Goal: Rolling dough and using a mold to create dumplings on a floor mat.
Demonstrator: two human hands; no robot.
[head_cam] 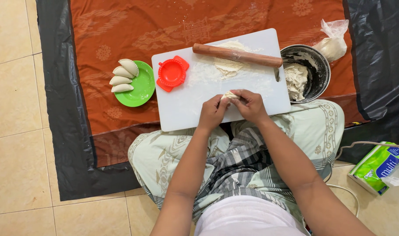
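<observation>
Seated cross-legged on a tiled floor, a person pinches a small pale lump of dough between both hands over the near edge of a white rectangular plastic cutting board. Left hand and right hand meet, fingers closed on the lump. Farther up the board lie a long wooden rolling pin and a red round plastic dumpling press. Beside it, a green round plate holds four folded pale dumplings; a steel bowl of dough stands right.

The rolling pin is blocking the white board's far edge; the red mould is crowding its left edge; the near-left corner is lying bare.
</observation>
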